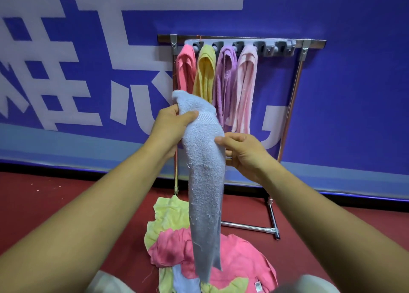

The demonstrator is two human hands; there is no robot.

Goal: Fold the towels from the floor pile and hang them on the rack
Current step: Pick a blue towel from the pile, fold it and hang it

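Both hands grasp a light blue towel [204, 182] that is folded into a long narrow strip and held up in front of the person. The left hand [170, 126] clutches it near the top, thumb across the front just beside the woven band, with a short end of cloth sticking up above the fist. The right hand [245, 155] pinches the strip's right edge a little lower, thumb on the front and curled fingers behind. From there the towel hangs straight down, and its tapered lower end dangles over the floor pile [232, 259].

That pile lies on the red floor [55, 204] and holds crumpled pink, pale yellow and light blue towels, overlapping one another.

Behind the held towel stands the metal rack [296, 86], set against a blue wall [354, 71] with large white lettering. A grey hook strip [272, 48] runs along the rack's top bar. Four folded towels hang from it side by side: a coral towel [186, 71], a yellow towel [205, 75], a purple towel [224, 78] and a pale pink towel [245, 86]. The hooks to the right of the pale pink one are bare.
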